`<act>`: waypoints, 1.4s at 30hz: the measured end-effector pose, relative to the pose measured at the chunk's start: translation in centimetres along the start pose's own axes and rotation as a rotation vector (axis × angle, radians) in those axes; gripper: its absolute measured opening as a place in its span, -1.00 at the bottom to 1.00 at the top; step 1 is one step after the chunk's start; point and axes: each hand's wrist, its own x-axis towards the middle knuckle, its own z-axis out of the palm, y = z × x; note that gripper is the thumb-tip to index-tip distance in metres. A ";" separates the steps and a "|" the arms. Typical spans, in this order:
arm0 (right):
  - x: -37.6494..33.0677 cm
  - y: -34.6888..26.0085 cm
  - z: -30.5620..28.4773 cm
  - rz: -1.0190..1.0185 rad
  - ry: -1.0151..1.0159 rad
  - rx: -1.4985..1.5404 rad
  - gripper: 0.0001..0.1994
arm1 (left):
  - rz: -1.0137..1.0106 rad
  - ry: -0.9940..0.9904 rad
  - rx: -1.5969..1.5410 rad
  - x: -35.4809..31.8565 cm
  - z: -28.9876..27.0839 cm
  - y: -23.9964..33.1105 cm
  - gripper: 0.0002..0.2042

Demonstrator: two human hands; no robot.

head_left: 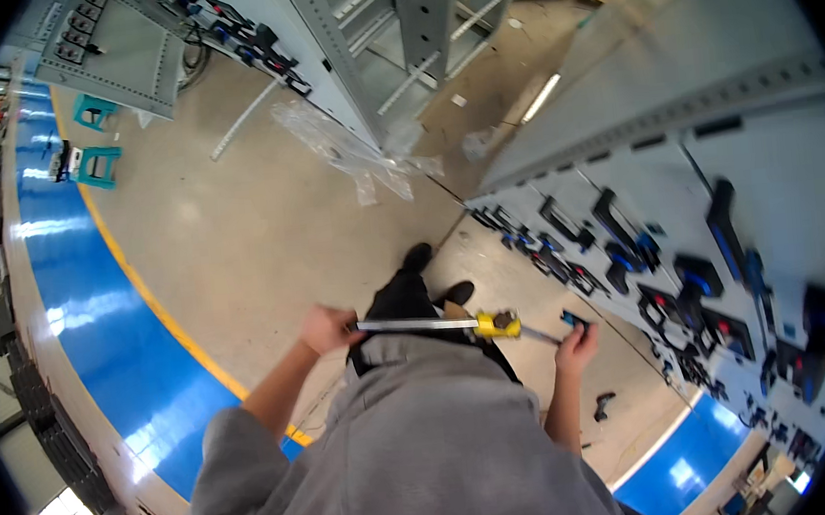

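Note:
A long tool [418, 325] with a silver bar and a yellow middle part [497, 325] lies across the front of my waist; its exact kind I cannot make out. My left hand [329, 330] is closed round the dark end of the silver bar. Beyond the yellow part a thin grey rod [540, 336] runs to my right hand [577, 345], whose fingers are curled at its end. A small black and blue piece [572, 319] juts out at the right fingers. Whether it belongs to the tool is unclear.
Grey metal cabinets with black and blue handles [699, 277] line the right side. An open metal frame [417, 31] stands ahead beside crumpled clear plastic film [339, 146]. Teal stools [98, 167] stand far left by the blue walkway [94, 315]. A black part [604, 405] lies on the floor.

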 end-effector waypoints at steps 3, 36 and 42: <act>-0.1 -0.7 0.0 -0.013 -0.128 -0.036 -0.79 | -0.064 -0.018 -0.029 -3.2 1.8 0.8 -0.73; 4.8 -14.1 -8.1 0.128 0.149 0.185 -0.79 | -0.203 0.022 -0.444 13.8 -2.9 16.7 -0.60; 2.5 -12.0 -7.0 0.273 -0.174 0.204 -0.75 | -0.348 -0.081 -0.443 11.2 -2.6 16.2 -0.62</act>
